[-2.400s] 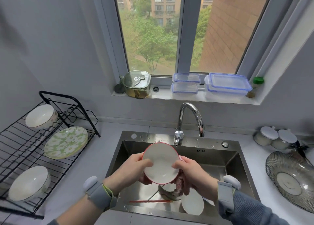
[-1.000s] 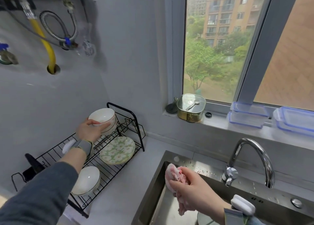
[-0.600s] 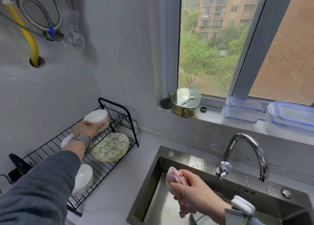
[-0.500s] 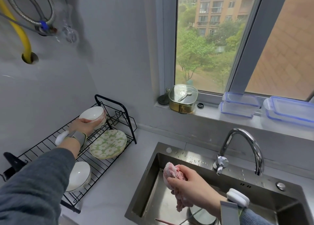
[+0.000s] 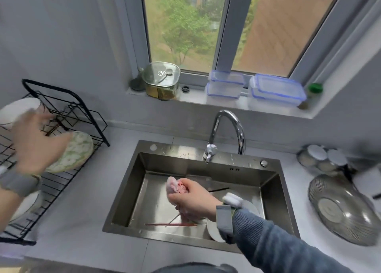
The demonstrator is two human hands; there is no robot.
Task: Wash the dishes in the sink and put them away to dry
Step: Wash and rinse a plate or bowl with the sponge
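From the head camera: your left hand (image 5: 38, 142) is up over the black dish rack (image 5: 68, 115), blurred, fingers spread loose and holding nothing. Behind it, at the rack's far end, sits a white bowl (image 5: 17, 111), its edge partly hidden by your fingers. Just right of your palm, the green floral plate (image 5: 77, 151) leans on the rack wires. Another white bowl (image 5: 27, 205) shows lower down, under your wrist, mostly covered by the grey wristband.

Your right hand (image 5: 194, 199) is over the steel sink (image 5: 132, 182), fingers curled tight around a pink cloth (image 5: 175, 187), which bunches out above your knuckles and hangs below your palm. Down in the basin, a white plate (image 5: 214, 231) lies partly under your forearm, and red chopsticks (image 5: 165, 224) lie along the near side of the basin floor. A dark chopstick (image 5: 219, 189) pokes out beyond your hand. The faucet (image 5: 226, 132) arches over the back edge; no water visible from it.

On the counter to the right, a wire basket (image 5: 342, 208).
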